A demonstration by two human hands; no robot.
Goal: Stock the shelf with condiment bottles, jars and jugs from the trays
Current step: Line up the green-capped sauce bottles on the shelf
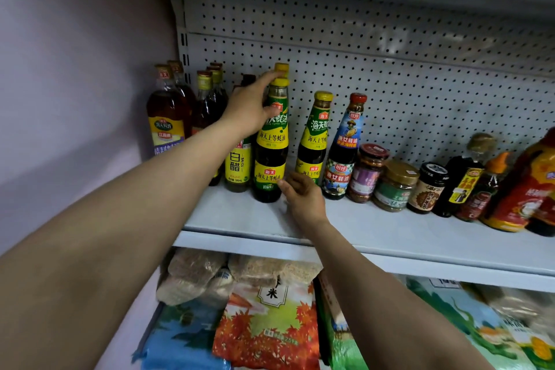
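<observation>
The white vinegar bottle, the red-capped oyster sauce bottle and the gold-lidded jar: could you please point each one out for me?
white vinegar bottle point(237, 164): head view, on its yellow label.
red-capped oyster sauce bottle point(345, 149): head view, on its blue upper label.
gold-lidded jar point(401, 173): head view, on its lid.

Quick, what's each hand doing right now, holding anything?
Left hand: grips the neck of the front oyster sauce bottle, forefinger reaching to the yellow cap behind.
Right hand: fingers loosely curled, fingertips touching that bottle's base, holding nothing.
</observation>
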